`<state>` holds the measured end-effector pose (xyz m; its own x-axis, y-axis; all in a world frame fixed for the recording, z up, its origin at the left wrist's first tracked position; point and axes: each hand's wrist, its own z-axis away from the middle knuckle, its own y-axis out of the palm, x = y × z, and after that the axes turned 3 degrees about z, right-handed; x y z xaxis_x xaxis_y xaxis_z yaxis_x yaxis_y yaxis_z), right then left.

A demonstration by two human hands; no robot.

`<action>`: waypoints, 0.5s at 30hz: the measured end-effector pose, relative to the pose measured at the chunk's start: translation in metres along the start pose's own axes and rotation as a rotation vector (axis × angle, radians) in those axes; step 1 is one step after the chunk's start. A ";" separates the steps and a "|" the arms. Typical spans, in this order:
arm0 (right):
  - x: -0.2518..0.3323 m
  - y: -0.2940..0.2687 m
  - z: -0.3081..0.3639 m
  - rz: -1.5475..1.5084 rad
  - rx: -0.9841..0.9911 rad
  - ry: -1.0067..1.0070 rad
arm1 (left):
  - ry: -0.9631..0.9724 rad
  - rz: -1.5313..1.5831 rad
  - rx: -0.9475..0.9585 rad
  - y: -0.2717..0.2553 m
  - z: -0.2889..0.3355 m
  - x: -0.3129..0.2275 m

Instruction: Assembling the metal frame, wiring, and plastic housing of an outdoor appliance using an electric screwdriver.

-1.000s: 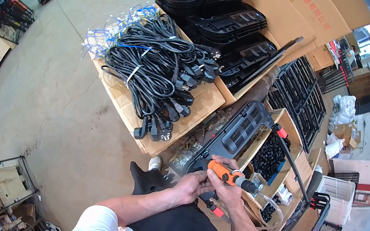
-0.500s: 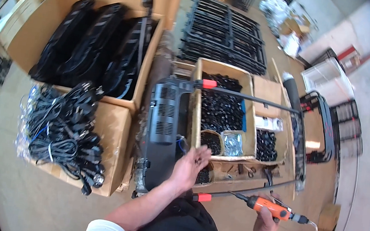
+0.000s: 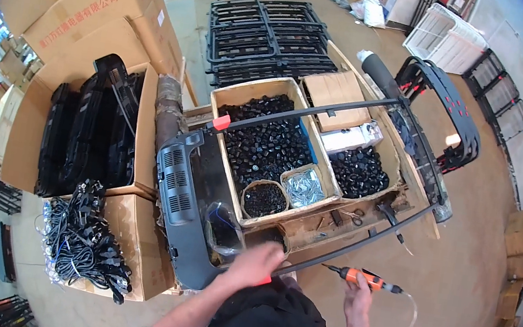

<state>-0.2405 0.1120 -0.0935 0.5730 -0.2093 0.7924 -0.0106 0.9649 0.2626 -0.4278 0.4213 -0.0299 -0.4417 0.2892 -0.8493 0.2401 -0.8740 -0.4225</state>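
The right hand (image 3: 358, 295) held an orange screwdriver (image 3: 363, 278). The left hand (image 3: 253, 265) rested on a black plastic panel (image 3: 189, 210) beside boxes.

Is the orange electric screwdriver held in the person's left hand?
No, the orange electric screwdriver is gripped by the right hand, while the left hand rests by the dark plastic panel.
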 end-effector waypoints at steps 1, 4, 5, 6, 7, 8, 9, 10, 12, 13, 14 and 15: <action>-0.019 0.005 -0.026 -0.026 0.047 0.037 | -0.022 -0.133 0.028 0.008 0.014 -0.014; -0.080 0.009 -0.111 -0.145 0.021 0.336 | -0.127 -0.411 -0.035 0.051 0.017 -0.029; -0.099 -0.012 -0.146 -0.120 0.025 0.358 | -0.211 -0.454 -0.046 0.061 0.004 -0.035; -0.114 -0.015 -0.169 -0.092 0.035 0.387 | -0.241 -0.463 -0.071 0.067 -0.005 -0.035; -0.122 0.019 -0.160 -0.056 0.156 0.377 | -0.306 -0.513 -0.095 0.066 -0.002 -0.029; -0.125 0.035 -0.168 -0.048 0.186 0.400 | -0.326 -0.549 -0.095 0.069 -0.007 -0.031; -0.130 0.047 -0.172 -0.032 0.147 0.474 | -0.339 -0.573 -0.118 0.068 -0.006 -0.042; -0.132 0.057 -0.176 -0.014 0.101 0.540 | -0.368 -0.572 -0.137 0.070 -0.008 -0.041; -0.128 0.072 -0.171 -0.032 0.155 0.618 | -0.364 -0.584 -0.194 0.072 -0.009 -0.038; -0.117 0.068 -0.164 0.221 0.395 0.706 | -0.390 -0.579 -0.215 0.072 -0.008 -0.037; -0.100 0.059 -0.158 0.480 0.630 0.771 | -0.412 -0.560 -0.207 0.071 -0.007 -0.038; -0.084 0.052 -0.140 0.625 0.728 0.728 | -0.431 -0.539 -0.204 0.069 -0.007 -0.039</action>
<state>-0.1745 0.2025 -0.2236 0.6297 0.6272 0.4584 -0.7768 0.5027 0.3792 -0.3882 0.3524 -0.0280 -0.8360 0.4433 -0.3233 0.0306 -0.5507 -0.8341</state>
